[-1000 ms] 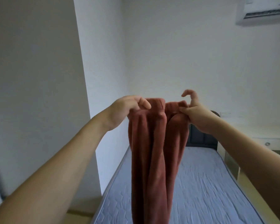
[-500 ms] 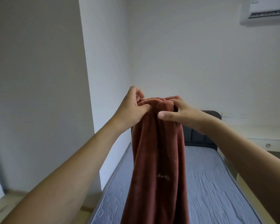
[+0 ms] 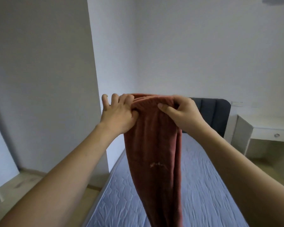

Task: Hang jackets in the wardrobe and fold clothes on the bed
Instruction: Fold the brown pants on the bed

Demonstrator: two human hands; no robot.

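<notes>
Two bare forearms were in view, with no sleeve, watch, band or ring visible on either. The left hand (image 3: 117, 116) and right hand (image 3: 183, 114) were ungloved, with short, unpainted nails. Nothing worn on the upper arms could be made out, since both arms ran off the bottom edge.

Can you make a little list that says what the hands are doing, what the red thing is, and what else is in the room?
held thing: rust-red fleece garment, hanging down in folds over the bed
left hand: thumb pinches the garment's top edge, other fingers spread
right hand: grips the top edge, thumb in front
bed: blue-grey quilted cover, below the garment
headboard: dark, at the far end of the bed
desk: white, with a drawer knob, right of the bed
folded yet: no, garment is off the bed
</notes>
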